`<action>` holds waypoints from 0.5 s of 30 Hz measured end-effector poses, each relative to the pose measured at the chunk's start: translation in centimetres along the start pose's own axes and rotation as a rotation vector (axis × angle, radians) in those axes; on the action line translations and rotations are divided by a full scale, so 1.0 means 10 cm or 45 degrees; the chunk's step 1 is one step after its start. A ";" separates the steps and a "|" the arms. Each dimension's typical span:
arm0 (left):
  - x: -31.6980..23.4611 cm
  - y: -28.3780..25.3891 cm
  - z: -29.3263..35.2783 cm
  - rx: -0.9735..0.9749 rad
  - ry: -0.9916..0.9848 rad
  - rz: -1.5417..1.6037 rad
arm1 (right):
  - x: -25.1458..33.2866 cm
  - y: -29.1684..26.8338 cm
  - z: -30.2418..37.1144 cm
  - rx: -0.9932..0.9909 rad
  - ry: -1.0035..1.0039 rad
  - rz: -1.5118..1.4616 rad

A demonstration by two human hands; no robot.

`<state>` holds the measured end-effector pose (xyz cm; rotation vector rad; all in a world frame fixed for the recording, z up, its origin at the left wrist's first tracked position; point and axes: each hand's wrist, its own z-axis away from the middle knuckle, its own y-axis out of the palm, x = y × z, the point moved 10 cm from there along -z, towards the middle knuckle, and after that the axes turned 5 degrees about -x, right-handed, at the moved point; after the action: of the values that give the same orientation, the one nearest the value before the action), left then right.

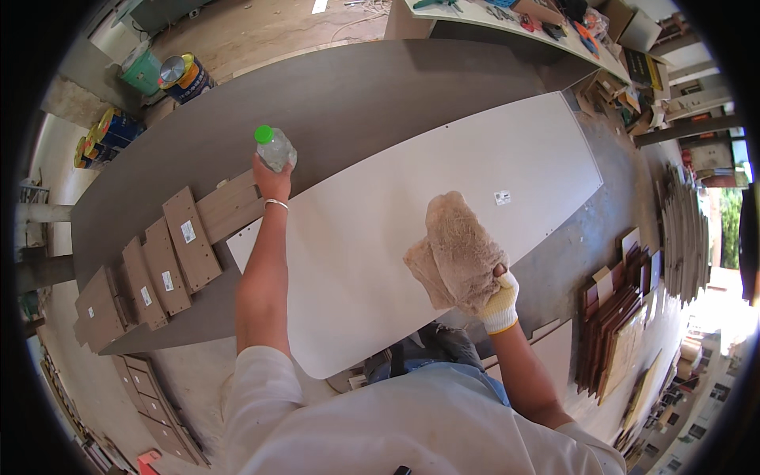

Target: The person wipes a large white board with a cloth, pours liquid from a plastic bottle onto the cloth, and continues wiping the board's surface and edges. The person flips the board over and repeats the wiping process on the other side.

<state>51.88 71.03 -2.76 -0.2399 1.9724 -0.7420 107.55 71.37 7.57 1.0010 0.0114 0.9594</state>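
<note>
A shaggy beige cloth (463, 245) is clamped in the grip of the white-knit-gloved right hand (500, 305), over a large, flat white panel (356, 237); whether the two touch cannot be told. A clear plastic bottle (277, 150) with a green cap is clasped by the bare left hand (273, 184), above the broad dark-grey surface (348, 87). Brown rectangular boards (198, 257) are laid farther left. The panel could be scratched by grit caught in the cloth; the boards could be struck if the bottle's smooth sides slipped.

Green bucket (142, 71), blue-and-yellow drums (188, 81), tool-strewn bench (475, 16), stacked reddish-brown boards (611, 328)
</note>
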 end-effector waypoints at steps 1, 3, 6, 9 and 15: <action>0.02 -0.20 0.08 -0.064 0.041 -0.022 | -0.04 0.12 -0.08 0.050 0.032 0.010; -0.57 -0.16 0.89 0.067 0.149 0.206 | 0.09 0.00 -0.09 0.003 -0.027 0.072; -2.19 -0.59 2.20 0.655 0.530 0.645 | 0.13 -0.04 -0.13 -0.006 0.028 0.058; -3.17 -1.08 2.85 0.828 0.793 0.445 | -0.14 0.22 -0.15 0.097 0.287 -0.036; -3.21 -1.23 2.99 0.615 0.659 0.427 | 0.09 -0.10 -0.24 0.141 0.268 0.404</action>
<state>91.86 64.00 17.98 0.6137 2.1491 -1.0989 107.81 73.47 5.81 1.0172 0.0840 1.3647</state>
